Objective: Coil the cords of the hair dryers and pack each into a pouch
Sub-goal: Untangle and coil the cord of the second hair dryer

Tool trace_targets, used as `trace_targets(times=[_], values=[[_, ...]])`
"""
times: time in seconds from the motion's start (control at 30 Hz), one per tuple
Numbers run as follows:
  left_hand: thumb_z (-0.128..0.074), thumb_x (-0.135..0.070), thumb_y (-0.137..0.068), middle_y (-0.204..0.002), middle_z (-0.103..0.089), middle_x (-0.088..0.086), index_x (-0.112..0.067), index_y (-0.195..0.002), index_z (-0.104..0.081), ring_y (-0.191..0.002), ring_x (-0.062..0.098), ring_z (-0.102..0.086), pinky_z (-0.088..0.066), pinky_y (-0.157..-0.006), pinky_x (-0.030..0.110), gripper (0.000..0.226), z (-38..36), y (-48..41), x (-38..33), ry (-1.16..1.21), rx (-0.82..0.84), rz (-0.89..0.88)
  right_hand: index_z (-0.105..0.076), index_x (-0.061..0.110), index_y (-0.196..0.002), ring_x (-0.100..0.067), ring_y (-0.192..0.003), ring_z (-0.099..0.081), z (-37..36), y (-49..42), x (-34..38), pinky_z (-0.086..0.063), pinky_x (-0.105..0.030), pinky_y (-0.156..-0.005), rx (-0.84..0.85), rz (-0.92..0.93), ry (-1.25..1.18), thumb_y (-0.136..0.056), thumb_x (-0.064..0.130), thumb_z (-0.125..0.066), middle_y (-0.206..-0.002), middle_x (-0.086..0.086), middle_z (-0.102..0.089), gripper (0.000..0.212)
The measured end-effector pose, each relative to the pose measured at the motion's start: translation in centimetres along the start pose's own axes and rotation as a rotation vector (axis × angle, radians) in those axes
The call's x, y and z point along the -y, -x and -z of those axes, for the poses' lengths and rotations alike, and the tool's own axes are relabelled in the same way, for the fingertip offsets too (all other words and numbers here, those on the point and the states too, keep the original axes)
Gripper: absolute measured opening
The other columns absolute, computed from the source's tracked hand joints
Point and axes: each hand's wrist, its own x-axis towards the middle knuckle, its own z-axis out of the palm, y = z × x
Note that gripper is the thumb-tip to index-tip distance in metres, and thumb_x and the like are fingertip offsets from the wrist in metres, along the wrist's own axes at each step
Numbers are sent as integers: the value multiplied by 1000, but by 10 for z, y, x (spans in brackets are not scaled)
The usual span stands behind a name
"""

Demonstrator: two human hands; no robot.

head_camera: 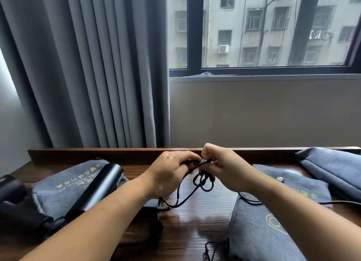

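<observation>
Both my hands are raised over the middle of the wooden table (195, 217). My left hand (170, 172) grips loops of a black cord (187, 194), and my right hand (220, 167) pinches the same cord just beside it. Small loops hang under my right hand, and a longer strand sags to the table near a black plug (154, 204). A black hair dryer (97, 188) lies on a grey pouch (64, 190) at the left, partly under my left forearm. Another grey pouch (259, 231) lies under my right forearm.
Two more grey pouches (293, 182) (332, 167) lie at the right, with a thin black cord (341, 202) running across them. A dark blurred object (11, 190) sits at the far left edge. A raised wooden ledge (117, 153) borders the table's back, with a curtain and window behind.
</observation>
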Motion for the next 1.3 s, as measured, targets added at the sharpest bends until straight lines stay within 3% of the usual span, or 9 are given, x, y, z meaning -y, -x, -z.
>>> trace_targets(times=[0.13, 0.33, 0.5, 0.63, 0.73, 0.9, 1.07, 1.2, 1.3], values=[[-70, -43, -92, -96, -71, -11, -32, -100, -77, -93, 4, -65, -50, -85, 23, 15, 10, -2, 7, 13, -36, 113, -44, 31, -74, -22, -45, -51, -7, -2, 2, -39, -29, -43, 17, -51, -155, -93, 4, -63, -71, 0, -66, 39], [-66, -36, -95, -80, -65, -7, -22, -84, -71, -86, 18, -60, -39, -75, 27, 19, 23, -3, 40, -178, -425, 407, -43, 21, -77, -17, -58, -47, -10, 7, -17, -28, -25, -44, 59, -153, -505, -94, -11, -55, -75, -5, -65, 39], [-51, -31, -99, -114, -64, -11, -33, -105, -70, -111, 21, -56, -37, -98, 46, 20, -5, 6, 52, -792, -117, 264, -38, 16, -75, -8, -56, -53, -22, 8, -26, -32, -19, -46, -4, -150, -437, -97, -2, -60, -59, 7, -55, 36], [-54, -8, -74, -117, -73, -15, -33, -119, -72, -105, 7, -61, -43, -99, 33, 54, -13, 3, 29, -282, -9, -162, -39, 18, -72, 1, -44, -47, -24, 13, -27, -31, -13, -45, -20, -110, -382, -96, 2, -64, -56, 12, -54, 37], [-48, -13, -96, -102, -76, -9, -25, -132, -61, -84, 1, -66, -46, -80, 15, 40, -15, 4, 10, 211, 186, 83, -41, 26, -68, 0, -43, -45, -23, 15, -25, -32, -11, -45, -82, -70, -375, -94, 2, -67, -58, 3, -55, 44], [-65, -57, -91, -81, -73, -4, -28, -95, -72, -77, 17, -68, -58, -72, 37, 30, -21, 7, 17, 251, 41, 156, -41, 27, -69, -18, -42, -41, -17, 17, -20, -32, -24, -40, -31, -101, -476, -94, 1, -66, -70, -10, -67, 44], [-56, -48, -99, -82, -71, 8, -16, -80, -68, -84, 28, -65, -44, -70, 34, 40, 25, 1, 30, -183, -431, 461, -37, 13, -78, -11, -48, -49, -4, 23, -26, -32, -23, -41, 44, -175, -443, -96, -8, -57, -74, -14, -64, 34], [-40, -31, -104, -129, -63, 1, -28, -124, -63, -122, 28, -57, -44, -101, 41, 31, 16, 8, 38, -769, -25, 484, -39, 15, -75, -2, -58, -54, -7, 20, -27, -32, -25, -47, 66, -159, -317, -92, -11, -51, -76, -18, -67, 33], [-50, -13, -80, -142, -56, -4, -30, -143, -53, -131, 23, -51, -31, -115, 54, 66, -5, 10, 29, -684, -43, 34, -42, 18, -73, -2, -62, -60, -15, 21, -27, -35, -19, -48, 66, -132, -244, -89, -12, -53, -76, -13, -69, 36]])
